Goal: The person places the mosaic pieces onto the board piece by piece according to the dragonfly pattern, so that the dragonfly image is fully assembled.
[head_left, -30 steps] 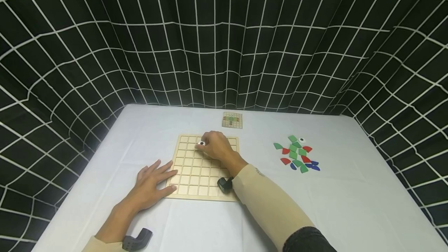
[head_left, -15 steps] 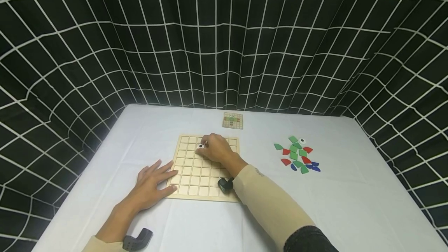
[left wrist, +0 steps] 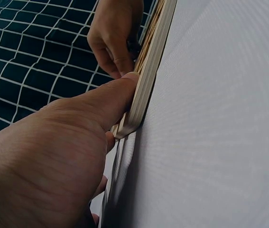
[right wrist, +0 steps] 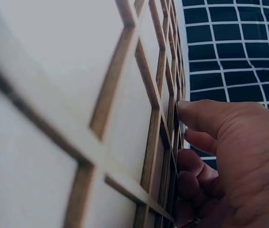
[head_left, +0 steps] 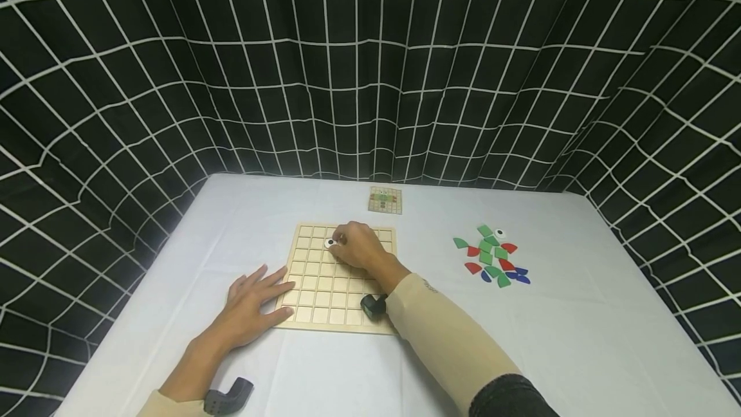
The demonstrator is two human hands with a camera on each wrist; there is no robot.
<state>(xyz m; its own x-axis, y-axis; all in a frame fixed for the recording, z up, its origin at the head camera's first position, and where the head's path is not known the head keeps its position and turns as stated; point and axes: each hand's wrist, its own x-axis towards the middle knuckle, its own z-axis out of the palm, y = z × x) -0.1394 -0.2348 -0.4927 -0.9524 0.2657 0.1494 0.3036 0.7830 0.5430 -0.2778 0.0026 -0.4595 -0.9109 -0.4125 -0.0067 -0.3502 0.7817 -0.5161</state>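
A wooden grid board (head_left: 324, 298) with square recesses lies flat on the white table. My right hand (head_left: 359, 246) is over its upper part, thumb and forefinger at the sides of a white eye tile (head_left: 330, 243) with a black dot, which sits low at a grid square. In the right wrist view the thumb tip (right wrist: 185, 110) is right at the grid and the other fingers are curled; the tile is hidden there. My left hand (head_left: 251, 304) lies spread at the board's left edge, fingertips on the rim. In the left wrist view its thumb (left wrist: 120, 92) presses the board's edge.
To the right lie loose green, red and blue pieces (head_left: 485, 256) and a second eye tile (head_left: 500, 233). A small pattern card (head_left: 384, 200) is behind the board. A black curtain with a white grid (head_left: 370, 82) surrounds the table's back and sides.
My right hand has brought the eye tile slightly toward me and left, and the tile now lies flatter against the grid. My left hand has stayed in place.
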